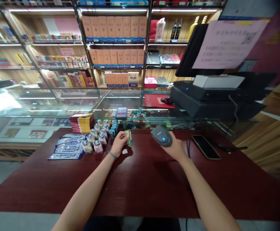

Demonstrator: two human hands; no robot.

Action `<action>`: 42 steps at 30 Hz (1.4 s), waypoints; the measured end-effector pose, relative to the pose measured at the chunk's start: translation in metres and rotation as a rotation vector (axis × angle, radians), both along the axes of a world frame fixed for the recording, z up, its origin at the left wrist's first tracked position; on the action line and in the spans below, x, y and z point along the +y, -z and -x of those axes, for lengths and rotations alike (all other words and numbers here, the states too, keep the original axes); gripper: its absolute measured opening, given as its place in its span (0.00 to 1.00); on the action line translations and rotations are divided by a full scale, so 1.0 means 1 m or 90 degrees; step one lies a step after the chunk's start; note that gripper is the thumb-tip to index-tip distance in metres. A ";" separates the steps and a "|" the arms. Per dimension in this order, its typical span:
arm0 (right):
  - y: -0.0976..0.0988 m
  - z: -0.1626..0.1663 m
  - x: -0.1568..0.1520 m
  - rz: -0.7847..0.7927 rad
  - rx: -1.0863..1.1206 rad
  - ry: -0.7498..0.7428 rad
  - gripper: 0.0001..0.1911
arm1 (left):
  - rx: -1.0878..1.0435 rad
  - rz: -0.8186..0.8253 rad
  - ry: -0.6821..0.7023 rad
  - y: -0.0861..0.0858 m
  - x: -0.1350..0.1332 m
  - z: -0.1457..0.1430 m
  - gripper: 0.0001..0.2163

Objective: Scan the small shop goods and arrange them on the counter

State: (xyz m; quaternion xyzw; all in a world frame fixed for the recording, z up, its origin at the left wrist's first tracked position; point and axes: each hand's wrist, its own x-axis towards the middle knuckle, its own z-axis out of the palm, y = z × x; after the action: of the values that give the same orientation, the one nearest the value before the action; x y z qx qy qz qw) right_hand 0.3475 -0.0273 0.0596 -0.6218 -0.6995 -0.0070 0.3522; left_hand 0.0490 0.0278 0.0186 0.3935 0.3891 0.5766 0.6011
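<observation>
My left hand (pixel 119 143) is closed around a small green pack (pixel 129 138), held upright just above the dark red counter (pixel 140 189). My right hand (pixel 176 148) grips a grey handheld barcode scanner (pixel 161 135) with a blue light, its head turned toward the green pack. A small white scrap (pixel 125 151) lies on the counter under my left hand. To the left of my left hand stand several small clear jars (pixel 98 141) with silver lids.
Blue flat packets (pixel 67 148) and a stack of red-yellow packs (pixel 81 123) lie at the left. A black phone (pixel 205 146) rests to the right. A glass display case (pixel 82 102), a black register with printer (pixel 214 96) and stocked shelves (pixel 113 48) stand behind.
</observation>
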 end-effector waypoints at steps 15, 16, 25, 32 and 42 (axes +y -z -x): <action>-0.017 -0.076 0.005 -0.186 0.271 0.191 0.19 | 0.160 -0.153 0.085 0.013 0.016 -0.143 0.17; -0.019 -0.078 0.004 -0.191 0.278 0.195 0.18 | 0.169 -0.165 0.079 0.013 0.019 -0.156 0.16; -0.019 -0.086 0.004 -0.209 0.298 0.218 0.19 | 0.391 -0.321 -0.111 0.021 0.038 -0.224 0.11; -0.012 -0.086 0.007 -0.219 0.281 0.222 0.23 | 0.374 -0.269 -0.106 0.038 0.051 -0.241 0.10; -0.013 -0.085 0.006 -0.193 0.301 0.205 0.23 | 0.373 -0.270 -0.131 0.043 0.057 -0.252 0.12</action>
State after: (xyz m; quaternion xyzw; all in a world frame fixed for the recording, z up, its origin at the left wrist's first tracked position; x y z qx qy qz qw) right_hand 0.4325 -0.0214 0.0723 -0.6491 -0.4820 -0.0223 0.5881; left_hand 0.3005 0.0851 -0.0240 0.6164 0.4538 0.5647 0.3086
